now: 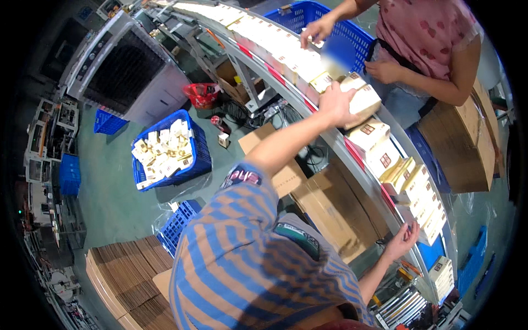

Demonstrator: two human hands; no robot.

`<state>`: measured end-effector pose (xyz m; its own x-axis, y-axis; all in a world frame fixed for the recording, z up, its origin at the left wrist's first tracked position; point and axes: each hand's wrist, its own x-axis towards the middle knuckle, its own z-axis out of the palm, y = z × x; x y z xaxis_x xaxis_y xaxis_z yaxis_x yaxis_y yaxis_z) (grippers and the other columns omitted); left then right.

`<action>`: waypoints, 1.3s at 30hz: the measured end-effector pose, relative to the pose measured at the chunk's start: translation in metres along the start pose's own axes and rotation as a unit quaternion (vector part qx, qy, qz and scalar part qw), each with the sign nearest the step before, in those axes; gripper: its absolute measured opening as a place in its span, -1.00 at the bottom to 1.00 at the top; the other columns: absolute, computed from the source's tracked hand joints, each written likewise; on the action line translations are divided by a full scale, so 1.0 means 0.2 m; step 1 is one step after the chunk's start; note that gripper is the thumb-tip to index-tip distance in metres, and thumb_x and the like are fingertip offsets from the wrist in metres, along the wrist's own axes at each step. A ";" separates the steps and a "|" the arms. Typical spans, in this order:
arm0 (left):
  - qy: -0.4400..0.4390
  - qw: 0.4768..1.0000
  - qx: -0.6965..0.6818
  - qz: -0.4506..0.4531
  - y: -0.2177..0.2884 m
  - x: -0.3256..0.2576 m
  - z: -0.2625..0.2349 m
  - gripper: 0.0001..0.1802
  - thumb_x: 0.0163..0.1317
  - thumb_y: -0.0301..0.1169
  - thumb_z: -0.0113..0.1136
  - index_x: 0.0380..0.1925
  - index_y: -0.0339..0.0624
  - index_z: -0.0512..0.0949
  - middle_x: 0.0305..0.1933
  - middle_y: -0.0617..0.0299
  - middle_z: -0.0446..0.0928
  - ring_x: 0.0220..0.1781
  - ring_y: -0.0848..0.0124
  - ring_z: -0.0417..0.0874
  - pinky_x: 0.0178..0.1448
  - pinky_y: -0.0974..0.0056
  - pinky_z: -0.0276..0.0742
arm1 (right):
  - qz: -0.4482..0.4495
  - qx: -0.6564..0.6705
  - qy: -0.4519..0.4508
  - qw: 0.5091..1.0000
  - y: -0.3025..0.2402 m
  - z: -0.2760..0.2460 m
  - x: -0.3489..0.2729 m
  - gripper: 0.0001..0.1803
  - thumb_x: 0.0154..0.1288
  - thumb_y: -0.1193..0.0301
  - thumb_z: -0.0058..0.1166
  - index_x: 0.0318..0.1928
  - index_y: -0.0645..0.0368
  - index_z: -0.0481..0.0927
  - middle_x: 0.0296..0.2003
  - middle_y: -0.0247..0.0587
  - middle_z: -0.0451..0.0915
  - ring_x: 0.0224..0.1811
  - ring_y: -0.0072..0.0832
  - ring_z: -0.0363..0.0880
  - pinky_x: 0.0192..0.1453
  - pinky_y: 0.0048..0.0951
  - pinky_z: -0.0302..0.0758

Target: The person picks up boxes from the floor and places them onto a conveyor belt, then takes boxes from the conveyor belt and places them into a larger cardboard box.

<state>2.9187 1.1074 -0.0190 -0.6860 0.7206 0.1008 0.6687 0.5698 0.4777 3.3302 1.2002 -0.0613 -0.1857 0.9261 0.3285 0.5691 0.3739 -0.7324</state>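
Left grip (336, 104) on box (365, 102), basket (360, 41) beyond

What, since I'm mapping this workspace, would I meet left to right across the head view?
Blue bin, blue basket of small boxes, lone white box, left hand, right hand, large cardboard box.

Boxes (369, 135) on conveyor (355, 154); basket (204, 157) left

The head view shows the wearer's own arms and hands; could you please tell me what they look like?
The left arm has a short, loose sleeve in blue and greyish-tan stripes, with a dark patch bearing light lettering near the hem. Below it, the forearm is bare. The left hand and right hand are both ungloved.
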 end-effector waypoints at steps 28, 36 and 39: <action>0.285 0.957 0.016 0.051 -2.01 0.45 -0.64 -0.44 -0.02 -0.31 0.27 0.03 -0.20 0.42 0.01 -0.04 0.46 0.10 0.04 0.43 0.14 0.11 0.36 | -0.067 0.018 -0.179 0.981 -1.11 0.94 -0.64 -0.83 0.13 0.54 0.10 -0.22 0.29 0.55 -0.23 -0.12 0.55 -0.24 -0.45 0.52 -0.20 -0.50 0.48; 0.007 0.994 0.108 -0.025 -1.90 0.81 -0.73 -0.67 -0.02 -0.14 0.10 -0.30 -0.06 0.62 -0.12 -0.08 0.51 -0.03 0.04 0.51 0.04 0.08 0.44 | 0.048 0.016 -0.182 0.982 -1.23 1.06 -0.85 -0.80 0.15 0.53 0.09 -0.17 0.27 0.56 -0.22 -0.16 0.53 -0.27 -0.47 0.52 -0.22 -0.51 0.49; -0.068 0.987 0.140 -0.033 -1.81 0.86 -0.76 -0.53 -0.04 -0.06 0.13 -0.15 -0.08 0.56 -0.03 -0.16 0.45 0.04 -0.01 0.47 0.06 0.04 0.43 | 0.062 0.014 -0.190 0.980 -1.24 1.11 -0.87 -0.80 0.15 0.52 0.10 -0.17 0.26 0.56 -0.26 -0.19 0.53 -0.28 -0.50 0.52 -0.20 -0.53 0.49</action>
<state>2.5150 0.9642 -0.0419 -0.6987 0.7137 -0.0495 0.6900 0.6905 0.2171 3.0435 0.9570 -0.0701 -0.4046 0.9144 -0.0070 0.5853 0.2531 -0.7703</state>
